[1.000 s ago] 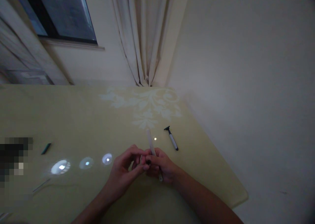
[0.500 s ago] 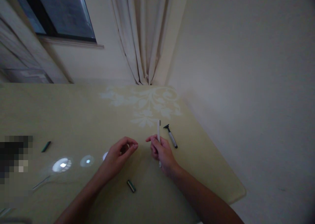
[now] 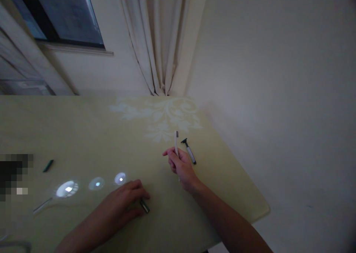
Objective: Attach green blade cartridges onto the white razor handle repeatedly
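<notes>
A white toothbrush with dark bristles (image 3: 176,139) stands out from the closed fingers of my right hand (image 3: 182,167). Just beyond that hand lies a razor with a grey handle and black head (image 3: 190,153). My left hand (image 3: 130,197) is low over the table at a small dark green piece with a light stripe (image 3: 145,206); its fingers are apart around the piece's upper end, and whether they touch it is unclear. Another dark green piece (image 3: 48,166) rests at the far left.
The pale yellow table (image 3: 222,193) has a white floral pattern and bright light reflections. A thin metallic item (image 3: 42,206) lies left. A blurred dark object (image 3: 13,175) is at the left edge. Curtains (image 3: 155,34), a window (image 3: 69,16) and walls stand behind.
My left hand has moved down and toward me, from above the table to the small green piece. My right hand still holds the toothbrush. The view has shifted slightly.
</notes>
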Demonstrator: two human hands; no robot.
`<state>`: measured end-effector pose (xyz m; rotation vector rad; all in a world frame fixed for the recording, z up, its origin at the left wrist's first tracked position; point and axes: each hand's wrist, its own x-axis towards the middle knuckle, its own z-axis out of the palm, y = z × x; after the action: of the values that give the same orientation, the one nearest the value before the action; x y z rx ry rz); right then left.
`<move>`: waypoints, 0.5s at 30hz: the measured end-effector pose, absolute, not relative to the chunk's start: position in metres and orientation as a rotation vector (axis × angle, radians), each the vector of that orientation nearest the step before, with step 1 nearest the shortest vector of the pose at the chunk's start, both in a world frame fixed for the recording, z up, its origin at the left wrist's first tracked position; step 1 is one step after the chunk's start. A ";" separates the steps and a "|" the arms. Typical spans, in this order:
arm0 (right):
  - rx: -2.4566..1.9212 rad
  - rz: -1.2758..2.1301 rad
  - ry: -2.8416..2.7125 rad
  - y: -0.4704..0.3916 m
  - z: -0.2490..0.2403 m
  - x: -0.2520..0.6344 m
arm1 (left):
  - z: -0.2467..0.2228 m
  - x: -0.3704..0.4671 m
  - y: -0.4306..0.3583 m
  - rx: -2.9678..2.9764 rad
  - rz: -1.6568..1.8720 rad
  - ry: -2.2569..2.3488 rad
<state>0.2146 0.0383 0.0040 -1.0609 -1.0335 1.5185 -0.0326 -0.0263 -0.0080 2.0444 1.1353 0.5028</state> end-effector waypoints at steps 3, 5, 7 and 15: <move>-1.062 1.501 -1.062 0.040 0.001 0.214 | -0.010 -0.028 -0.028 2.079 0.411 1.147; -1.064 1.489 -1.066 0.041 -0.001 0.213 | -0.007 -0.023 -0.029 2.110 0.335 1.175; -1.061 1.487 -1.068 0.041 -0.003 0.212 | -0.004 -0.018 -0.031 2.156 0.251 1.214; -1.034 1.496 -1.086 0.043 -0.005 0.210 | 0.005 -0.003 -0.024 2.477 0.215 1.275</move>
<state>0.2104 0.0430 -0.0052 -1.0341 -1.0861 1.4956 -0.0029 -0.0237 0.0047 2.4774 1.2753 0.2153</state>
